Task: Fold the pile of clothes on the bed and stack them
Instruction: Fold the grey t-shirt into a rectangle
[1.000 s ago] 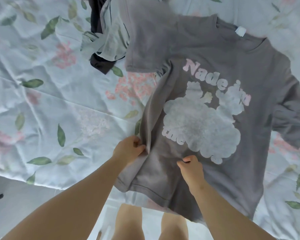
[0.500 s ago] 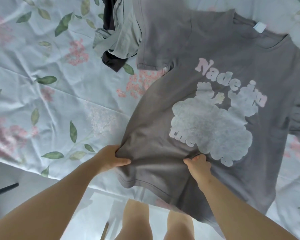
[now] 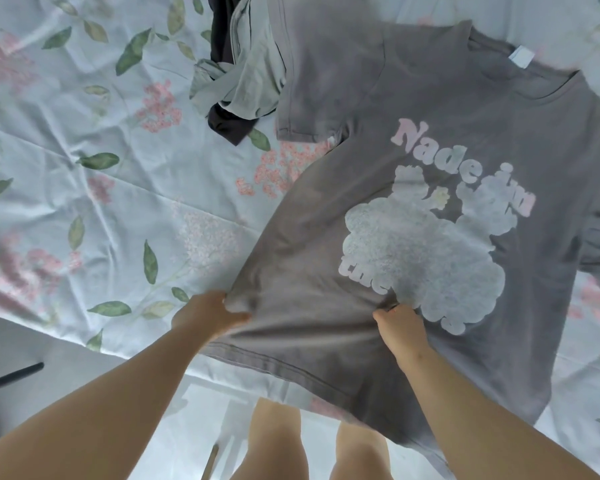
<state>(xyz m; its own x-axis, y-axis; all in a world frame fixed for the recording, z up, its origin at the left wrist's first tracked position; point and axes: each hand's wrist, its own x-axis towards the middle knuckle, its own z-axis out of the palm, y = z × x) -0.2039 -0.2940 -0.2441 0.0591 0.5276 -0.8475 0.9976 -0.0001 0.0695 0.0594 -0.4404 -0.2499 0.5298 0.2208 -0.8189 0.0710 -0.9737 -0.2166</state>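
The grey printed T-shirt (image 3: 395, 244) lies print-up on the floral-sheeted bed (image 3: 84, 209), its side edge gripped by the left hand (image 3: 208, 315) and mid-body cloth pinched by the right hand (image 3: 400, 325); soft, light and floppy, it probably handles best by hem and seams.

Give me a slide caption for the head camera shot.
Folding laundry: left hand and right hand pinch a grey T-shirt on the floral sheet, other clothes behind.
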